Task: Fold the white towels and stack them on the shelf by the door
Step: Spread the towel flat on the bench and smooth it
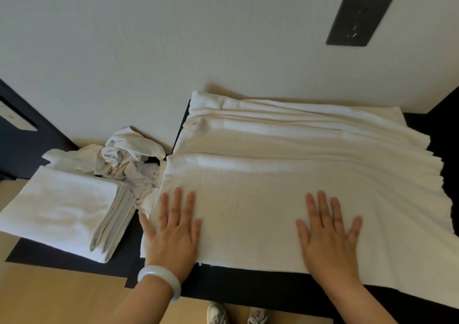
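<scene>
Across the centre and right of the frame, a white towel (285, 174) lies spread over a dark table (248, 284) that stands against a pale wall (173, 38). Its far part is rumpled into long ridges running left to right; its near part lies flat. Its near edge stops just short of the table's front edge, so a dark strip shows below it.

We press both hands flat on the flat near part. Our left hand (173, 229), in the lower centre-left, rests at the towel's left edge with its fingers straight and slightly spread, gripping nothing; the thumb reaches past the edge over the dark table. A pale bracelet (161, 277) circles that wrist. Our right hand (327, 234), in the lower centre-right and well apart from the left, also lies palm down with straight, spread fingers and holds nothing.

At the lower left, a stack (57, 207) of folded white towels sits on a dark surface, its layered edges facing right. Just behind it, touching the wall, is a heap (129, 159) of crumpled white towels.

In the upper right, a dark socket plate (359, 20) is set into the wall. Along the bottom edge, the toes of two pale shoes (217, 313) show on a light wooden floor (62, 296).
</scene>
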Motion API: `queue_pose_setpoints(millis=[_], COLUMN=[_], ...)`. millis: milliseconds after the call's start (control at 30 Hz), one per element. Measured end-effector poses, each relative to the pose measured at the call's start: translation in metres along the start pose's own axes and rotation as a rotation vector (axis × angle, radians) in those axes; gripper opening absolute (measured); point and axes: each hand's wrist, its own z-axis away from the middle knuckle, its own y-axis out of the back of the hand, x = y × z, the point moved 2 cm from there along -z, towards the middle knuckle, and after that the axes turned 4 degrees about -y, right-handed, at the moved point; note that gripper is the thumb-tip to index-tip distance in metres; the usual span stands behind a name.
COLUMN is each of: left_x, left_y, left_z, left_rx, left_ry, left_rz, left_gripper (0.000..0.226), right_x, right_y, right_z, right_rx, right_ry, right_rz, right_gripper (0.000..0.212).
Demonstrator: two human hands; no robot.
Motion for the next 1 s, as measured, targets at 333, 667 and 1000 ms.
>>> queue_pose_setpoints(millis=[333, 667, 1000], left_x=[0.154, 0.124, 0.184], left_y=[-0.015, -0.031, -0.029], left_z=[-0.056, -0.026, -0.084], left_rx=[0.07, 0.141, 0.091], left_ry=[-0.466, -0.542, -0.721], left_rz=[-0.026, -0.029, -0.09], left_gripper=[0.058, 0.064, 0.06], right_x=[-0.013, 0.074, 0.114], right_y=[0.007, 0.033, 0.011], right_z=[-0.017, 0.037, -0.02], right_rx=[0.048, -0.139, 0.019], right_ry=[0.084, -0.103, 0.067], right_rz=[-0.055, -0.072, -0.162], right_gripper=[0.06, 0.121, 0.082])
